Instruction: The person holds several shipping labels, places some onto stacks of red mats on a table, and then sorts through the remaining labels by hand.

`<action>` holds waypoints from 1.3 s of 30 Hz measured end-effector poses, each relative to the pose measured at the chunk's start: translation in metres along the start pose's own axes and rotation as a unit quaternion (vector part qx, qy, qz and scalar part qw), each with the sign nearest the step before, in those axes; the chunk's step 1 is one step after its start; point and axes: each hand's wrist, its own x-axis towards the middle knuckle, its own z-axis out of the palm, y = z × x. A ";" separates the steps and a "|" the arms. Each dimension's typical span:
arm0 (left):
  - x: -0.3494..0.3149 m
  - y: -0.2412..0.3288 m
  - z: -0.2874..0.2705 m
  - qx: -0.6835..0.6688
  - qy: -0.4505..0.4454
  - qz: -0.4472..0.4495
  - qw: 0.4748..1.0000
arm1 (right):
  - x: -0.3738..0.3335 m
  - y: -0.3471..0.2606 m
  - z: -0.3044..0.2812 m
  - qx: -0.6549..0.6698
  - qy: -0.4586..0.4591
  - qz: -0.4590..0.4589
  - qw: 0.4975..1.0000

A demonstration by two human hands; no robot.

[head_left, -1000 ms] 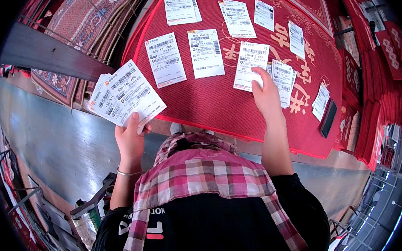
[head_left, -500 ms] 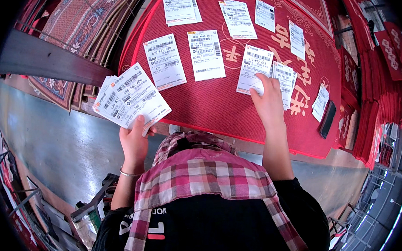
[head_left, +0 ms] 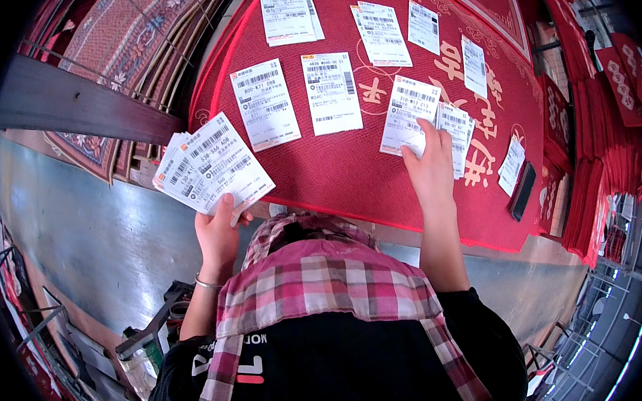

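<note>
Pinching a fanned label stack (head_left: 216, 163) by its near edge, the left hand (head_left: 219, 237) leaves the top face mostly uncovered, presumably for legibility; the half-curled right hand (head_left: 430, 164) touches a single label (head_left: 410, 101) on the red mat (head_left: 326, 171) (pinched or not, I cannot tell).

Label fan (head_left: 205, 167) in left hand (head_left: 219, 225), at near left edge of mat (head_left: 334, 174). On mat, left to right: two labels (head_left: 264, 105) side by side; one label (head_left: 407, 111) under right hand (head_left: 425, 154); overlapping slips (head_left: 458, 129) just right of it; end slip (head_left: 511, 165), phone (head_left: 523, 192) beside it. Label pile (head_left: 287, 15) behind the two.
</note>
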 end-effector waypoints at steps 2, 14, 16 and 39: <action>0.000 -0.003 -0.005 0.007 -0.017 -0.015 1.000 | -0.001 0.006 0.003 0.003 -0.004 -0.017 1.000; 0.010 0.005 0.007 0.011 -0.017 0.010 1.000 | -0.014 0.015 -0.021 0.268 -0.020 0.079 0.960; 0.009 0.005 0.007 0.021 -0.018 0.007 1.000 | -0.022 0.015 -0.019 0.310 -0.047 0.096 0.945; 0.027 0.009 -0.009 -0.018 -0.003 0.028 0.999 | 0.007 -0.020 -0.002 0.372 0.002 0.046 0.927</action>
